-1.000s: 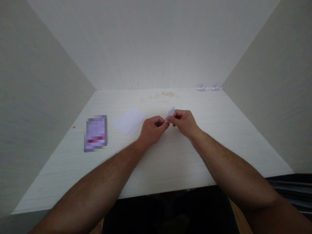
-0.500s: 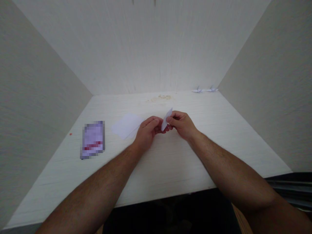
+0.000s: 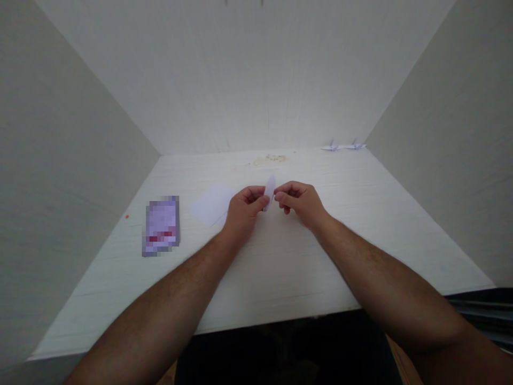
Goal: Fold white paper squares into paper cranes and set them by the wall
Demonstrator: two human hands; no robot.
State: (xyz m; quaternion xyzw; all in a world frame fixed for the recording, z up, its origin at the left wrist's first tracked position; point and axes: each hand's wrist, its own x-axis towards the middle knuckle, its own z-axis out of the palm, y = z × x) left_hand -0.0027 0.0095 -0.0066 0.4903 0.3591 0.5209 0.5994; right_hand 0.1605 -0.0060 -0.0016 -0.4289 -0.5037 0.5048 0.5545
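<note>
A small folded piece of white paper (image 3: 270,189) stands upright between my two hands above the middle of the white table (image 3: 280,267). My left hand (image 3: 242,209) pinches its left side with thumb and fingers. Pinching the right side is my right hand (image 3: 300,201), fingers curled. Most of the paper is hidden behind my fingertips.
Flat white paper sheets (image 3: 210,204) lie just left of my left hand. A blurred purple pack (image 3: 162,225) sits further left. Two folded paper cranes (image 3: 343,145) stand in the far right corner. A brownish stain (image 3: 269,159) marks the far edge. Walls enclose three sides.
Both hands stay pinched on the folded paper. It has turned from tilted right to nearly upright, and my left fingers have closed onto it.
</note>
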